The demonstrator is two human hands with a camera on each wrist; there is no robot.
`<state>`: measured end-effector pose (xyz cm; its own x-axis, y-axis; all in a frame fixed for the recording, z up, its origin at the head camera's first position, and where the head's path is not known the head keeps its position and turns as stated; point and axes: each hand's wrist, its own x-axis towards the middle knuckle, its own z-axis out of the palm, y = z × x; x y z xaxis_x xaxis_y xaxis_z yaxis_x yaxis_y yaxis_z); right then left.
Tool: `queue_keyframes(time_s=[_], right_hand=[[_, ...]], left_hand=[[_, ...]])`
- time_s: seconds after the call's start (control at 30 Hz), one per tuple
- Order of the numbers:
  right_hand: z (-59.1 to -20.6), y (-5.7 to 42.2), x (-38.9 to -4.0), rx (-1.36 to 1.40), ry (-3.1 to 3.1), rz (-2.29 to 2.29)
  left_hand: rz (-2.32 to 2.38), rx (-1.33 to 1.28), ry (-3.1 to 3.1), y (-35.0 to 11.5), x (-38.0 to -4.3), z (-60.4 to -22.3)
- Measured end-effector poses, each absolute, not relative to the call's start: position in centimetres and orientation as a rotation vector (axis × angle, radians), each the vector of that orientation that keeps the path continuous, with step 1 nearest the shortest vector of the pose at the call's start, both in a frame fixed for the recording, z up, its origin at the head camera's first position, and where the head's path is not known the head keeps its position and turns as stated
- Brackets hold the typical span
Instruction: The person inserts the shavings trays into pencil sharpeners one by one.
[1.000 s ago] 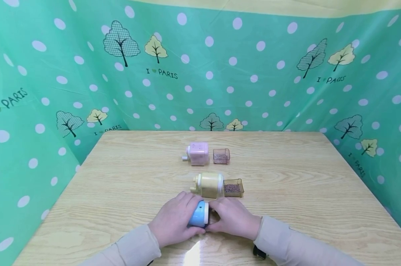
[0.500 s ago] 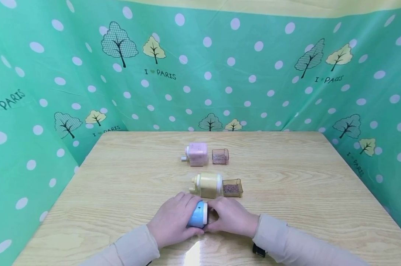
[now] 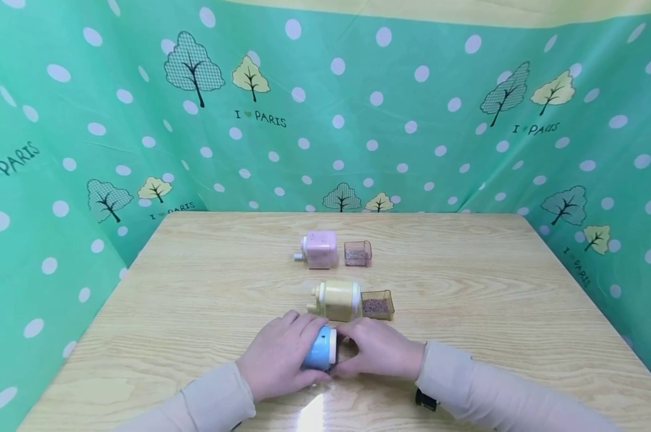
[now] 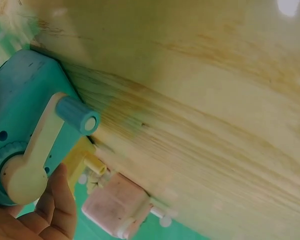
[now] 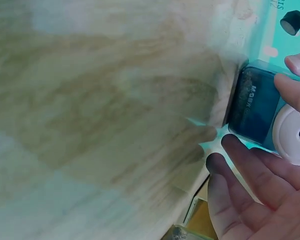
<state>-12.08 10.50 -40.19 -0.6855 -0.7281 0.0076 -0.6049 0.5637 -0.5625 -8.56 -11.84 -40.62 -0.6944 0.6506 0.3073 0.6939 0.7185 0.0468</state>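
Note:
A blue hand-crank pencil sharpener (image 3: 318, 349) stands near the front of the table, its white round face with the pencil hole turned right. My left hand (image 3: 282, 357) grips it from the left and above. The left wrist view shows its white crank arm with a blue knob (image 4: 76, 116). At its right end is my right hand (image 3: 378, 349), thumb and fingers curled at opposite sides of the dark blue see-through shavings drawer (image 5: 255, 102). In the right wrist view the drawer sits below the white face, with fingertips right at its edge.
Just behind stands a yellow crank sharpener (image 3: 338, 301), with its shavings drawer (image 3: 388, 305) out beside it on the right. Farther back are a pink sharpener (image 3: 321, 249) and its separate drawer (image 3: 357, 245). A green dotted curtain (image 3: 406, 120) hangs behind the wooden table (image 3: 492, 288).

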Motion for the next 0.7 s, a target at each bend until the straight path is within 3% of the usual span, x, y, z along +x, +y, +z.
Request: queue_keyframes(time_s=[0.7], right_hand=[[-37.1,12.0,-13.4,-1.057,2.624,-0.788]], left_hand=[[-0.076,-1.129,-2.617,-11.6,-10.1,-37.6]])
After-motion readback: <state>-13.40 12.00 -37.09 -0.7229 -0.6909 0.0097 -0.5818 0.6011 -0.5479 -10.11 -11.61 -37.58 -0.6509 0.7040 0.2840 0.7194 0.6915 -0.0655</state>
